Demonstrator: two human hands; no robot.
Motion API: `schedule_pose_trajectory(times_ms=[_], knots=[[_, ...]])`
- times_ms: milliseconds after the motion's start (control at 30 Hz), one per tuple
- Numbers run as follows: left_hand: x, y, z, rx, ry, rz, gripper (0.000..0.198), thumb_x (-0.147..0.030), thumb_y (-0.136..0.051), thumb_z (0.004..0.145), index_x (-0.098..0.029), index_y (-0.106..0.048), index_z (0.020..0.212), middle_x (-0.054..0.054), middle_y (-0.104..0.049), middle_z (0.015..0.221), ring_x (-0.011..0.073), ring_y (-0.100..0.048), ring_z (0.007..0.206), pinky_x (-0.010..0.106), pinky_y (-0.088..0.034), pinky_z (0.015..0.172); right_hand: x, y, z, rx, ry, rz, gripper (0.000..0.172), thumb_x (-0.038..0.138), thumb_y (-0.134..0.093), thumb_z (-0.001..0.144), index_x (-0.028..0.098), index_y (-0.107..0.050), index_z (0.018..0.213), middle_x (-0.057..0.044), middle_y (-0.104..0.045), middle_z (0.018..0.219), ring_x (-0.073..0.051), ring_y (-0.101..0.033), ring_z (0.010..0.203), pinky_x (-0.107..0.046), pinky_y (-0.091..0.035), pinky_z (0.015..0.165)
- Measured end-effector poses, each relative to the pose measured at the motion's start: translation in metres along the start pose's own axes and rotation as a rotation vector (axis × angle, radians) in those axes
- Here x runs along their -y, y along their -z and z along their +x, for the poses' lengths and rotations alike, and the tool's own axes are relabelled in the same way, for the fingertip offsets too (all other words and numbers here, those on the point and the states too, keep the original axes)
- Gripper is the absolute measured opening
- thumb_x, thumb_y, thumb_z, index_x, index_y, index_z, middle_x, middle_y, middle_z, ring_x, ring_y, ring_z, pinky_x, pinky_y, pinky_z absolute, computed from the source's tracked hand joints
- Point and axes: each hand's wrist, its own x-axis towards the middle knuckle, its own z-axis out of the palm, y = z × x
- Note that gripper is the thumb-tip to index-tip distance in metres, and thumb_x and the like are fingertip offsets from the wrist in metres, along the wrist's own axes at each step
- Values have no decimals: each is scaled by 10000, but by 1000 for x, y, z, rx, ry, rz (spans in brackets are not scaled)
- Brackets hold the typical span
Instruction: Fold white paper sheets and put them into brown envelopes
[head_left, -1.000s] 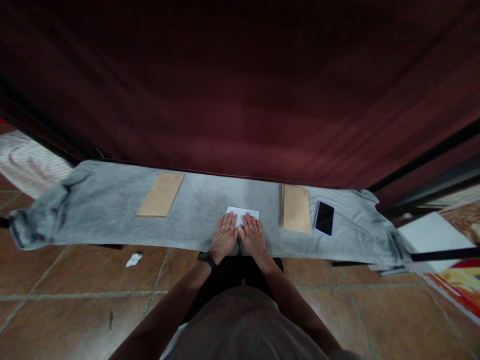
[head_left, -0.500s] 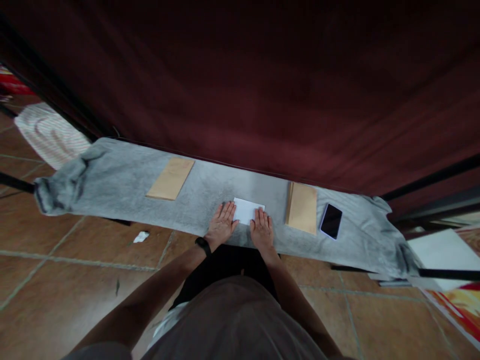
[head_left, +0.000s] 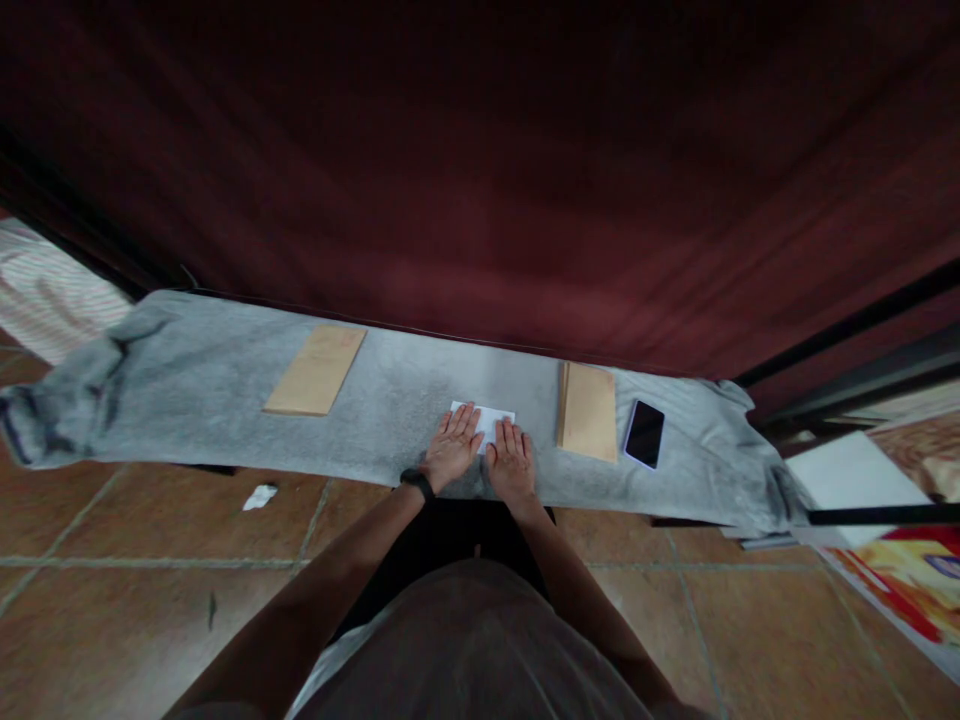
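Note:
A small white paper lies flat on the grey cloth in front of my body. My left hand, with a black band on the wrist, rests palm down on the paper's left part, fingers stretched out. Flat on its right edge is my right hand, fingers also extended. Both hands hold nothing. A brown envelope lies to the left, apart from the hands. Right of my right hand sits a small stack of brown envelopes.
A phone with a dark screen lies right of the stack. Dark red fabric rises behind the cloth. White crumpled paper is on the tiled floor. A white board stands at the far right.
The camera view has shifted, moving the cloth and envelopes left in the picture. My left hand has slid further over the paper, covering more of its left part.

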Motion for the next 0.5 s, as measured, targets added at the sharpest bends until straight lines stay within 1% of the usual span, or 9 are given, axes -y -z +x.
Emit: schedule_pose_trajectory(times_ms=[167,333,433,500], knots=[[11,1,0,-23,50,18,608,-419,-264,1031,-126,-309,1561,122,-305,1624,237,-219,1526,448,-185,1241,0,1,-1,-9,-1,-19,534,294,-383,1026,99,-389,1523,-167,-397,1569,-300,-412,1413,-513,-294,1165],[15,-1,-3,-44,92,37,628,-424,-233,1035,-92,-287,1565,141,-317,1616,242,-216,1527,442,-188,1240,1,4,0,9,-27,2,530,292,-406,1019,107,-404,1516,-161,-411,1561,-296,-401,1424,-523,-295,1169],[16,-1,-4,-40,84,39,626,-418,-228,1034,-91,-286,1565,141,-320,1616,244,-216,1527,446,-185,1239,7,6,7,28,-65,11,516,268,-420,1009,97,-436,1495,-157,-423,1554,-298,-395,1432,-534,-262,1190],[16,0,-4,-35,84,36,619,-407,-235,1031,-99,-288,1566,136,-318,1619,244,-210,1529,449,-186,1239,14,6,13,46,-56,31,501,254,-410,1010,96,-455,1484,-143,-437,1548,-284,-391,1439,-514,-245,1206]])
